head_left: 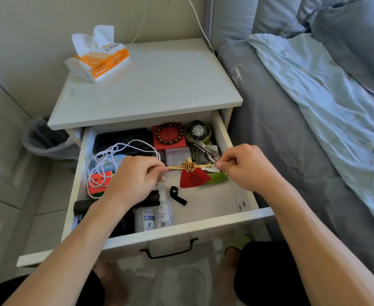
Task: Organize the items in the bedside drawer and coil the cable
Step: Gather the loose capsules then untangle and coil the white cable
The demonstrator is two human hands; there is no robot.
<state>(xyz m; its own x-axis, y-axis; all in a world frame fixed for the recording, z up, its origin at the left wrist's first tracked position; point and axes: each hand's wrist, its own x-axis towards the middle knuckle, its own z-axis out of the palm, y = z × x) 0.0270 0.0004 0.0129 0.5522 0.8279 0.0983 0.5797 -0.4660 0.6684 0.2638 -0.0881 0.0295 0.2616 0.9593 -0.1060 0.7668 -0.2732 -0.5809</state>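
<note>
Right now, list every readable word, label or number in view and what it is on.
None can be read with certainty.
Tissue pack: orange printing, blurred.
White bottle: blue label characters and barcode, too small.
Watch: dial markings, too small.
Grey pillow: white emblem, no letters.

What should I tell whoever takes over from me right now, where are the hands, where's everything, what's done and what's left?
Left hand and right hand each pinch an end of the gold drawstring of the red pouch, pulled taut over the open drawer.
White cable lies loose and tangled at the drawer's left, not yet coiled.
Bead bracelet on its red box and the watch sit at the back; white bottles lie at the front.
Done: the pouch's mouth looks cinched.
Left: set the pouch down, coil the cable, tidy the other items.
</note>
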